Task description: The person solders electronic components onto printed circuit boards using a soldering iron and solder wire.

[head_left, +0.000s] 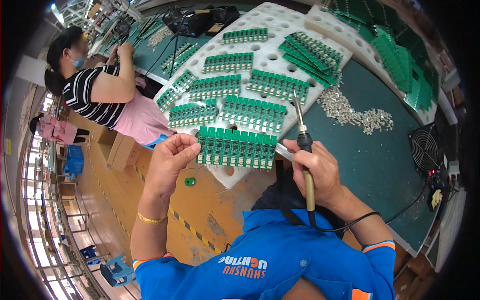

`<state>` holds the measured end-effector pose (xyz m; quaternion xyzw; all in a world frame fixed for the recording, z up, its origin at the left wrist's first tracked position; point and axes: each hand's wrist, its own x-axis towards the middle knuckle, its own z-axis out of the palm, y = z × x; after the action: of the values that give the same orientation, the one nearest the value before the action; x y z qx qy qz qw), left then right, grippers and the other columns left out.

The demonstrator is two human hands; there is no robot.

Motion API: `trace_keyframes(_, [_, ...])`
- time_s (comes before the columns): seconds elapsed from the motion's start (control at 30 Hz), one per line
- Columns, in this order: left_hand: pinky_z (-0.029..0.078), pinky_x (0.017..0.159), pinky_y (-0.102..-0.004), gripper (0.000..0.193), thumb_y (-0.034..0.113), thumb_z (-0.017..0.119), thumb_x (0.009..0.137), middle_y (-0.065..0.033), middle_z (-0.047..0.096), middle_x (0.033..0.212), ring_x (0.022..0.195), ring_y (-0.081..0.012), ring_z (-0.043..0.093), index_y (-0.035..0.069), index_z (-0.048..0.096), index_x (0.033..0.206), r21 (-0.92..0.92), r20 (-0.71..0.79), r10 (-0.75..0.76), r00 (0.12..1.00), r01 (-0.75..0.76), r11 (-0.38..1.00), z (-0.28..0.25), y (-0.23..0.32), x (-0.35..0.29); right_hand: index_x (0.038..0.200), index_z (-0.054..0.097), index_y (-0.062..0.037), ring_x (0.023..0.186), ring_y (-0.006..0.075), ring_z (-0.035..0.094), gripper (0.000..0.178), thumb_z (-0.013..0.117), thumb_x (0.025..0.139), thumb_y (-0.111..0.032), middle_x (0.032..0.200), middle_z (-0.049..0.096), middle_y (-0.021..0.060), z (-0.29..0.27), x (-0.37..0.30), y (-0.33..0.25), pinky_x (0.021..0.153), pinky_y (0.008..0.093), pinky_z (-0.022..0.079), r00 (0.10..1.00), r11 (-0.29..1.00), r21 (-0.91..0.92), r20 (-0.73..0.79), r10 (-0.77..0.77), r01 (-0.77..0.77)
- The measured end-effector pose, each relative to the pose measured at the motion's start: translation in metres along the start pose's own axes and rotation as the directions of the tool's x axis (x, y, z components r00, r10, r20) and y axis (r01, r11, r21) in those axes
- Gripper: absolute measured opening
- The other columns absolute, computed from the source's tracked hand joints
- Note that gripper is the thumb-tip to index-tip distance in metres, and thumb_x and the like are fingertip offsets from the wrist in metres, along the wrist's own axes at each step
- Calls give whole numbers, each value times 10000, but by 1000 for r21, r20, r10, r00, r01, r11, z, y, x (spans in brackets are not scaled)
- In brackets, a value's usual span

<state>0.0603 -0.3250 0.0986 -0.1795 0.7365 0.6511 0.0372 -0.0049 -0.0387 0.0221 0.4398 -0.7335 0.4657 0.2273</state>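
Observation:
My left hand (175, 152) pinches the left end of a green circuit board panel (235, 148), which is raised over the near corner of a white foam sheet (280, 20). Small white connectors and thin pins line the panel's lower edge. In my right hand (320, 170) is a soldering iron (306, 142), its metal tip pointing up and away, apart from the held panel. A shiny metal piece shows beside my right fingers; its kind is unclear. Several similar panels, such as one circuit board panel (252, 112), lie on the foam just beyond the held one.
A pile of small white connectors (350, 110) lies on the green bench (370, 165). Stacked boards (312, 57) rest at the foam's right side. A black fan (425, 145) stands far right. The iron's cable (350, 223) loops by my right forearm. A co-worker (107, 92) sits at left.

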Motion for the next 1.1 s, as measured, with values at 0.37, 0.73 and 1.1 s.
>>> trace_keyframes(0.37, [296,463,-202,96,74,696,850,43,552,672,540,-5,390,3,635,869,306,108,403,909,-416,856,120,35,-14,1054,456,-7,783,283,669,301,656,830,-19,1008,670,221,-88,-34,-22,674,356,525,959,974,-41,-191,209,-221])
trace_keyframes(0.73, [377,473,-260,308,38,686,662,-55,643,858,568,-133,508,32,679,970,363,568,821,57,-913,-188,204,15,-36,1161,366,-9,940,240,653,388,622,929,-186,1128,595,259,-122,-81,-50,840,336,511,800,881,321,-387,458,-349])
trace_keyframes(1.1, [287,461,-215,231,103,668,698,-1,624,860,557,-60,441,61,689,924,198,633,767,-103,-937,-289,240,-22,-27,1138,388,-22,871,174,630,442,702,828,-13,1061,608,191,-118,-126,-52,805,311,523,678,812,199,-462,571,-549])
